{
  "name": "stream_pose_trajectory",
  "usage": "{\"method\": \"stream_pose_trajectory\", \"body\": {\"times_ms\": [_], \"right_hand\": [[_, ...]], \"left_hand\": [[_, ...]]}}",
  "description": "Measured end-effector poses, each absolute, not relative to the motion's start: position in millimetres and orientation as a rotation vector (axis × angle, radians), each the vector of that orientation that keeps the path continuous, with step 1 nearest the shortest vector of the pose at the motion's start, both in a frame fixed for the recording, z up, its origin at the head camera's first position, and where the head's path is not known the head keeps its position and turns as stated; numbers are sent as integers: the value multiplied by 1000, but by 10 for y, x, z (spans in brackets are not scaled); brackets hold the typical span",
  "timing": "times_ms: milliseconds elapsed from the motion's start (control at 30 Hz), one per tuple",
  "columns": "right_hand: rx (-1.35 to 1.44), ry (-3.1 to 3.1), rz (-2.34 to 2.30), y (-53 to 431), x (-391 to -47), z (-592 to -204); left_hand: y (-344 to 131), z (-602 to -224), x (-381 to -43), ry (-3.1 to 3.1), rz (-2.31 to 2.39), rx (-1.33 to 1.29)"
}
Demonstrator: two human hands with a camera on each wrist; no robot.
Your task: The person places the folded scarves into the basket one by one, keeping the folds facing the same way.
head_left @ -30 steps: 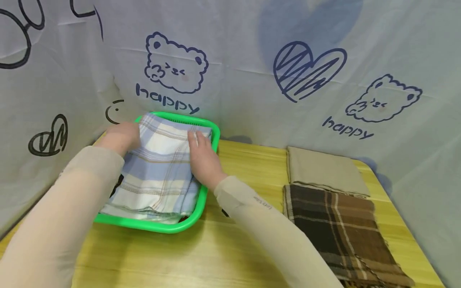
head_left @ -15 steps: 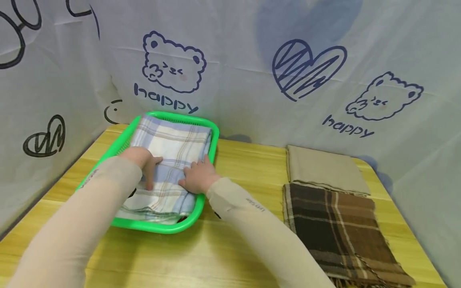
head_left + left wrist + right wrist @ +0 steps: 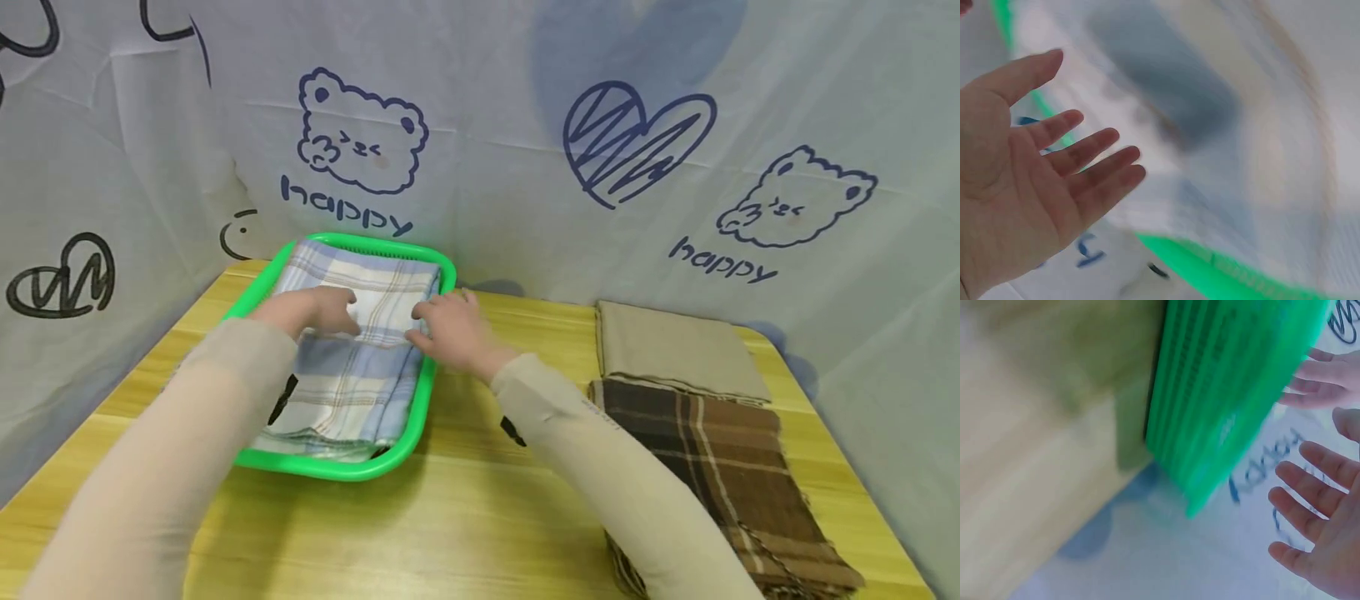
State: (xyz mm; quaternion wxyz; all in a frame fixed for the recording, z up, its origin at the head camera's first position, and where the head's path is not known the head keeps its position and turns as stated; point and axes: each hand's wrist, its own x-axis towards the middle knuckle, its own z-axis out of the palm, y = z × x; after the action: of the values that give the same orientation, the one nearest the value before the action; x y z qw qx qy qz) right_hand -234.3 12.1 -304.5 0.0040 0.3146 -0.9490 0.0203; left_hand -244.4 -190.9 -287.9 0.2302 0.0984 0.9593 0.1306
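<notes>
A folded blue-and-white plaid cloth lies in a green plastic basket at the left of the table. My left hand hovers over the cloth, fingers spread and holding nothing; the left wrist view shows its open palm with the blurred cloth beyond. At the basket's right rim is my right hand, its fingers relaxed and apart. In the right wrist view that hand is beside the basket's ribbed outer wall, with nothing in its grasp.
On the right of the wooden table lie a folded beige cloth and, in front of it, a brown-and-black plaid cloth, partly behind the right sleeve. A white sheet with drawings hangs behind the table.
Both hands have come off the plaid cloth. The left moved from the basket's far left side to above the cloth's middle; the right shifted outward to the right rim. The basket stays put.
</notes>
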Motion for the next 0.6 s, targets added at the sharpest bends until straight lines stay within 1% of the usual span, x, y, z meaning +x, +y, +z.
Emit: {"method": "stream_pose_trajectory", "body": {"times_ms": [167, 333, 600], "right_hand": [[850, -2952, 203, 615, -2428, -2884], [744, -2993, 321, 1086, -2525, -2814], [481, -3126, 179, 1865, -2572, -2706]], "left_hand": [[-1594, -2717, -2530, 2723, 621, 307], [-1267, -2655, -2622, 2763, 784, 315], [-546, -2617, -2617, 2769, 845, 330]]}}
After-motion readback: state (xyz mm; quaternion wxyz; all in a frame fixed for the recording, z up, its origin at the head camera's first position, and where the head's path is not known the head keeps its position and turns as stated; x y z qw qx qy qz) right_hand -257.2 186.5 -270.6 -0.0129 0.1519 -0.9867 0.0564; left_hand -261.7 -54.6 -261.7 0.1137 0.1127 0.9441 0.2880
